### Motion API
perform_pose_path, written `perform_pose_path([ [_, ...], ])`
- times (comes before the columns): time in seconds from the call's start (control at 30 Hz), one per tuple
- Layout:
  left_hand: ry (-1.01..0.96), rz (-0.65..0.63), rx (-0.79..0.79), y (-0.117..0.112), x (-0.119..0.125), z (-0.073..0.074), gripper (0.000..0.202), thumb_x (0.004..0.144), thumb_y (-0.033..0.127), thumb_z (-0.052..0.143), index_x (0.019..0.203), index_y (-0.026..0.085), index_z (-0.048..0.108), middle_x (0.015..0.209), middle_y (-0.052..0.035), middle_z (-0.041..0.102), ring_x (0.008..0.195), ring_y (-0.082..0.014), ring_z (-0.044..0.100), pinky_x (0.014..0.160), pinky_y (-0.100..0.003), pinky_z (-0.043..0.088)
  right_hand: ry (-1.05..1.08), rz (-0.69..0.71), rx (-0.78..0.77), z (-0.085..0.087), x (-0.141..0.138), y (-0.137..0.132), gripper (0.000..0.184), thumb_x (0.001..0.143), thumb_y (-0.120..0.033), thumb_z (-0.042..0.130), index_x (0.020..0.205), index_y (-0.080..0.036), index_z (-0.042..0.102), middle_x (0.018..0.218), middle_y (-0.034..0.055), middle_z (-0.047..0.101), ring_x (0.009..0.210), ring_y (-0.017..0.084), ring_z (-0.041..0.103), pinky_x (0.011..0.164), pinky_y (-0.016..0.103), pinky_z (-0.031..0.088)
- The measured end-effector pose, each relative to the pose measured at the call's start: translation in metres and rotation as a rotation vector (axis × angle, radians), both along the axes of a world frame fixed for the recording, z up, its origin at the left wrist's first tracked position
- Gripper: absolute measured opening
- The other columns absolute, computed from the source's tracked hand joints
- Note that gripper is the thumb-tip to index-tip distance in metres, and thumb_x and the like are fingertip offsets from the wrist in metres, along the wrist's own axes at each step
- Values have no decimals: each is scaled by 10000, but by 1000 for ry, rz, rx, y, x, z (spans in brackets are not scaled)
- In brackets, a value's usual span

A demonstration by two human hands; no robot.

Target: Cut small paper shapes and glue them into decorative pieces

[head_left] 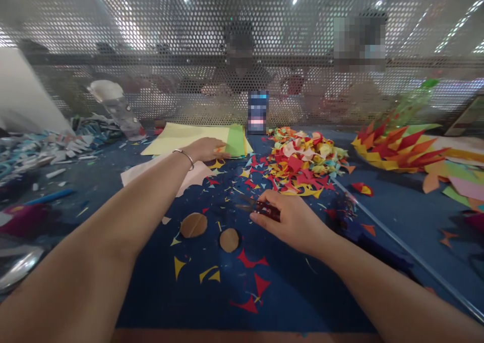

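My left hand, with a silver bangle at the wrist, reaches over a stack of pale yellow paper. Its fingers lie on the stack beside a green sheet, and part of them is hard to make out. A pale pink sheet lies partly under that forearm. My right hand is closed around the dark red handles of a small pair of scissors, whose blades point left above the blue tabletop. Two brown cardboard discs lie nearer to me, with red and yellow paper offcuts around them.
A heap of small coloured paper pieces lies beyond my right hand. A phone stands against a perforated metal screen. A clear rod crosses the right side near a paper-petalled piece. A plastic cup stands left.
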State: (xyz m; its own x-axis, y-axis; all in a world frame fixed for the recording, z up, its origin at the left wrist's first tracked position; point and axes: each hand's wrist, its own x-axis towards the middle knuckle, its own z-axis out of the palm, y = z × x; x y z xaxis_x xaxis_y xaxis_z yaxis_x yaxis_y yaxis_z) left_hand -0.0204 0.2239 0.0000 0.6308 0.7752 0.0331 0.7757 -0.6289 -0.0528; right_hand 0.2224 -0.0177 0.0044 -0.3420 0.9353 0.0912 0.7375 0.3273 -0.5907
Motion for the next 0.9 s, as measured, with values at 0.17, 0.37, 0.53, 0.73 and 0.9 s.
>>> perform_pose_path([
  [0.17, -47, -78, 59, -17, 26, 5, 663, 831, 677, 433, 1311, 241, 567, 1319, -105, 600, 1221, -283, 508, 1002, -351, 366, -11, 5, -19, -2, -2, 1, 230, 869, -432, 587, 861, -205, 550, 687, -13, 584, 609, 140, 506, 552, 253, 310],
  [0.37, -46, -127, 50, -21, 63, 9, 497, 829, 507, 505, 1183, 185, 639, 1227, -141, 601, 1139, -300, 542, 933, -381, 420, -6, 15, -8, -3, -3, 1, 222, 873, -420, 587, 861, -201, 553, 661, -19, 567, 593, 138, 502, 554, 255, 313],
  [0.53, 10, -152, 14, -14, 69, 12, 396, 810, 429, 521, 1080, 184, 676, 1112, -126, 640, 1016, -284, 592, 855, -368, 441, 4, 21, -1, -2, -1, 1, 211, 875, -409, 585, 855, -202, 549, 674, -15, 574, 599, 139, 505, 557, 255, 317],
  [0.73, 92, -180, -34, -15, 67, 23, 448, 691, 325, 609, 1120, 205, 659, 1055, -91, 670, 922, -258, 610, 754, -329, 444, -15, 10, 7, -1, -1, 1, 217, 871, -418, 585, 851, -203, 555, 663, -13, 576, 585, 137, 495, 548, 255, 303],
  [0.9, 118, -170, -40, -18, 70, 27, 417, 653, 299, 624, 1057, 214, 686, 1002, -70, 695, 884, -256, 615, 719, -327, 428, 1, 2, 7, -2, 0, 1, 209, 866, -410, 592, 861, -204, 562, 662, -18, 584, 592, 136, 505, 549, 254, 311],
])
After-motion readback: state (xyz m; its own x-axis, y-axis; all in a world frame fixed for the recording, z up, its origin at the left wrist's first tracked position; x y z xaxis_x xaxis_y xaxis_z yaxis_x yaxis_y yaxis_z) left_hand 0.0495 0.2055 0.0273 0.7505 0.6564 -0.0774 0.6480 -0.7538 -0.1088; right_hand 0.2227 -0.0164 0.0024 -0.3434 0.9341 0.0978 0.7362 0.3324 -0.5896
